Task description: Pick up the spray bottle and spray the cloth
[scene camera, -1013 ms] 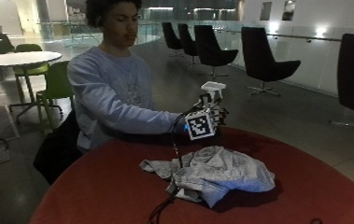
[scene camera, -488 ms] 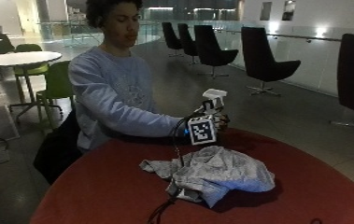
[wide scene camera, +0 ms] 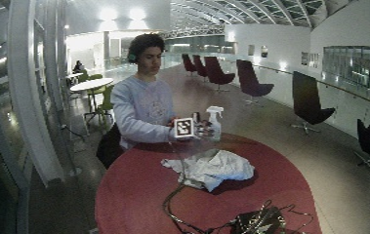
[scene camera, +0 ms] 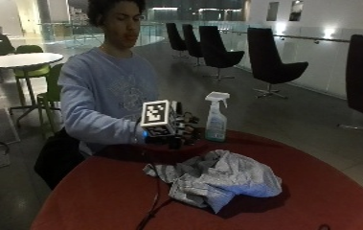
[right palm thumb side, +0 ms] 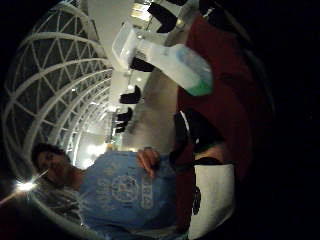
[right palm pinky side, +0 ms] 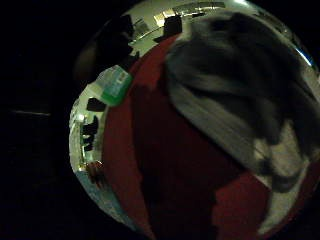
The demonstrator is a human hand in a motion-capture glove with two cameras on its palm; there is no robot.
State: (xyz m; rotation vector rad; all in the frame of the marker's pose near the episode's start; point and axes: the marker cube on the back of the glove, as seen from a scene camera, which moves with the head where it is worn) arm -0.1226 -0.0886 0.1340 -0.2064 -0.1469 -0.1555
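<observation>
A white spray bottle (scene camera: 216,118) with green liquid stands upright on the round red table (scene camera: 98,191), at its far edge. My gloved right hand (scene camera: 182,130) hovers just left of the bottle, apart from it, fingers relaxed and holding nothing. A crumpled grey-white cloth (scene camera: 219,179) lies in the middle of the table, in front of the hand. The little finger side palm view shows the bottle (right palm pinky side: 112,85) a short way off and the cloth (right palm pinky side: 240,105) on the table (right palm pinky side: 165,175). In the thumb side palm view the bottle (right palm thumb side: 172,60) stands free.
A dark cable (scene camera: 155,203) runs from the cloth toward the table's near edge. In the wide view a bundle of gear (wide scene camera: 256,222) sits at the near rim. The person's bare hand (right palm thumb side: 149,161) stays by the chest. Black chairs (scene camera: 267,62) stand behind.
The hand held the bottle raised above the table; it has set it down upright, let go and drawn back to the left. The cloth has not moved.
</observation>
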